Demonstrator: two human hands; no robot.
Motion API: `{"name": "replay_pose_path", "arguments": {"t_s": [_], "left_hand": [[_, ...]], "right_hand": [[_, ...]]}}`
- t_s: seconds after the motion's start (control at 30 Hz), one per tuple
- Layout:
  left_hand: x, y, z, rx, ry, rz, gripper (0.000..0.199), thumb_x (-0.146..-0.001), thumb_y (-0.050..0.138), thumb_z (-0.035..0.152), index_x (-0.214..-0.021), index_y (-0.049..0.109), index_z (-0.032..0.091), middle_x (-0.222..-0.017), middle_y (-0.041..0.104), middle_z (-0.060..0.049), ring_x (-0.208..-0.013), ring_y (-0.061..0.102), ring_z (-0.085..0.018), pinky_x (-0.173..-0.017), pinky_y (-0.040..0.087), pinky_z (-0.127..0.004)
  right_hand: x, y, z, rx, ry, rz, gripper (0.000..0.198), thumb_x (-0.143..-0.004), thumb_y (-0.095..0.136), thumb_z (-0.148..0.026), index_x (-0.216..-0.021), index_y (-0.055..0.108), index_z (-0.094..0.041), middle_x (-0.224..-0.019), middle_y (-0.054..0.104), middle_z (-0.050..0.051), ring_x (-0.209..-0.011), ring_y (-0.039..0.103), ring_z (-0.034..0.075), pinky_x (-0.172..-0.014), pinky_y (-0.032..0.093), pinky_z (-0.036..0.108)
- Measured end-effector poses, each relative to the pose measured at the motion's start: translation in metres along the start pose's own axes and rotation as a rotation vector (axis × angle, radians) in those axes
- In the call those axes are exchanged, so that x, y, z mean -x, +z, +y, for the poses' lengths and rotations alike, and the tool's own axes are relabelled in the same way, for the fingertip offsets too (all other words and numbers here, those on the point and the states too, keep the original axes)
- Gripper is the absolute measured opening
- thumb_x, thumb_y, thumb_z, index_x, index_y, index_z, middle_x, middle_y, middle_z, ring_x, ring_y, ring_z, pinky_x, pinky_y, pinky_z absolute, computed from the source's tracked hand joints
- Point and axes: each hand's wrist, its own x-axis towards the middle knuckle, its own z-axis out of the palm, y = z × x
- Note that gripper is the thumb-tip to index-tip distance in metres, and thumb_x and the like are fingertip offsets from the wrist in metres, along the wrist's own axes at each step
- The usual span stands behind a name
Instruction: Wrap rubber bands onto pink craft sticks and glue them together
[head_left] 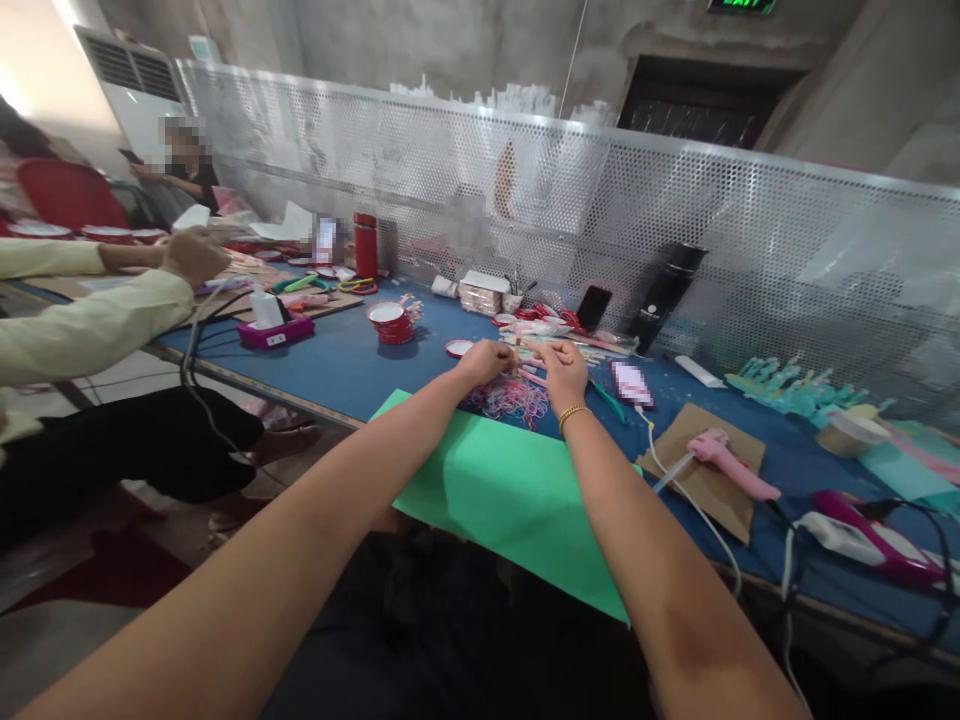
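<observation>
Over a heap of thin, curly pink, blue and purple strands [517, 402], my two hands are close together with fingers pinched. My left hand [489, 362] is closed at the near side of a small, thin brownish strip [517, 350]; what exactly its fingertips grip is too small to tell. Beside it, my right hand [566, 372], with a gold bracelet at the wrist, is closed too, its contents hidden. Below my forearms a green sheet [502, 480] hangs over the table edge. Teal-handled pliers [607, 402] lie right of my right hand.
A pink glue gun [727, 466] rests on cardboard [667, 445], its cable trailing near a phone [632, 384]. Behind stand a black tumbler [666, 298] and a perforated metal screen [450, 170]. Leftward are a red container [391, 325], a purple power strip [276, 332] and a co-worker's arms [97, 335].
</observation>
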Motion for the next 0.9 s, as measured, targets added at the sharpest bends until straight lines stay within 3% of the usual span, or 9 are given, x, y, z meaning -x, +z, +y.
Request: {"name": "replay_pose_path", "arguments": {"t_s": [0.3,0.53,0.73,0.9], "left_hand": [[0.001,-0.001,0.003,0.013,0.030,-0.012,0.038,-0.076,0.055,0.046,-0.070,0.072,0.013,-0.057,0.056,0.001,-0.051,0.039,-0.009,-0.050,0.025,-0.023],[0.000,0.000,0.000,-0.017,0.025,-0.010,0.040,-0.076,0.055,0.049,-0.070,0.071,0.012,-0.058,0.057,0.000,-0.055,0.042,-0.010,-0.053,0.026,-0.024],[0.001,0.001,-0.002,-0.020,0.050,-0.014,0.041,-0.078,0.052,0.049,-0.068,0.070,0.013,-0.058,0.057,-0.001,-0.054,0.040,-0.010,-0.053,0.026,-0.024],[0.001,0.001,-0.002,-0.020,0.036,-0.029,0.035,-0.079,0.053,0.043,-0.068,0.070,0.014,-0.059,0.058,0.000,-0.053,0.039,-0.010,-0.052,0.025,-0.025]], "right_hand": [[-0.007,0.001,0.009,-0.106,0.002,0.000,0.019,-0.074,0.055,-0.035,-0.078,0.063,-0.018,-0.056,0.063,-0.003,-0.057,0.062,0.013,-0.063,0.054,0.028],[-0.005,-0.001,0.012,-0.140,0.004,-0.005,0.014,-0.069,0.060,-0.028,-0.079,0.061,-0.018,-0.056,0.064,-0.004,-0.056,0.063,0.013,-0.064,0.053,0.027],[-0.004,0.000,0.015,-0.100,-0.059,-0.037,0.024,-0.079,0.054,-0.043,-0.069,0.056,-0.021,-0.067,0.069,0.000,-0.061,0.066,0.016,-0.062,0.054,0.028],[-0.005,-0.001,0.016,-0.081,-0.077,-0.041,0.022,-0.078,0.057,-0.042,-0.073,0.060,-0.020,-0.067,0.069,-0.001,-0.065,0.067,0.016,-0.064,0.054,0.027]]}}
